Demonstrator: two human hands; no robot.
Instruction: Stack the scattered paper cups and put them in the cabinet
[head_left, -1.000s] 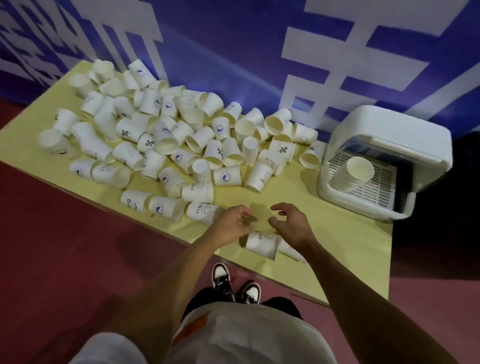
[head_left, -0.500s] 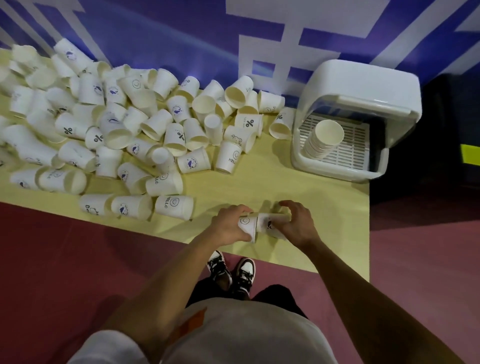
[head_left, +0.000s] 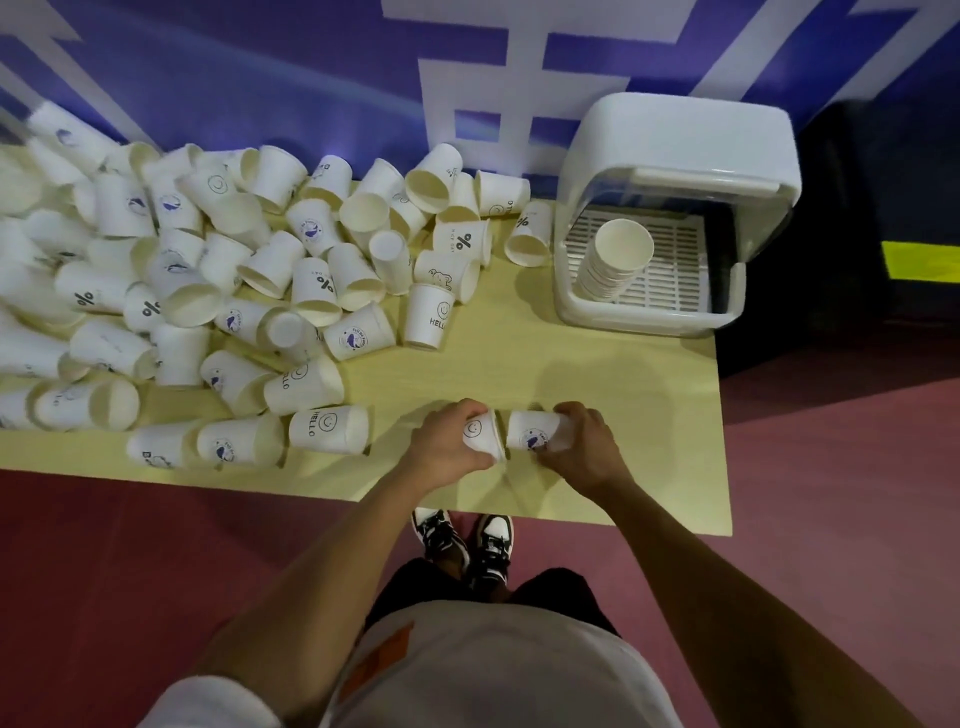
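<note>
My left hand (head_left: 447, 444) grips a white paper cup with a smiley print (head_left: 480, 432), held sideways just above the table's near edge. My right hand (head_left: 582, 447) grips a second cup with a blue whale print (head_left: 532, 436), also sideways. The two cups lie end to end, almost touching, between my hands. A big heap of scattered white cups (head_left: 218, 291) covers the left and back of the yellow table (head_left: 597, 374). The white cabinet (head_left: 675, 156) stands open at the back right, with a stack of cups (head_left: 615, 260) lying on its slatted floor.
A purple wall with white lettering (head_left: 467, 78) rises behind the table. The table's right edge ends just past the cabinet, beside a dark object (head_left: 883, 208). Red floor lies below, and my shoes (head_left: 467, 540) stand under the near edge. A HELLO cup (head_left: 327, 428) lies left of my hand.
My hands closed round two cups near the front edge, lifted them and turned them end to end. The view shifted right, bringing the cabinet closer to the centre.
</note>
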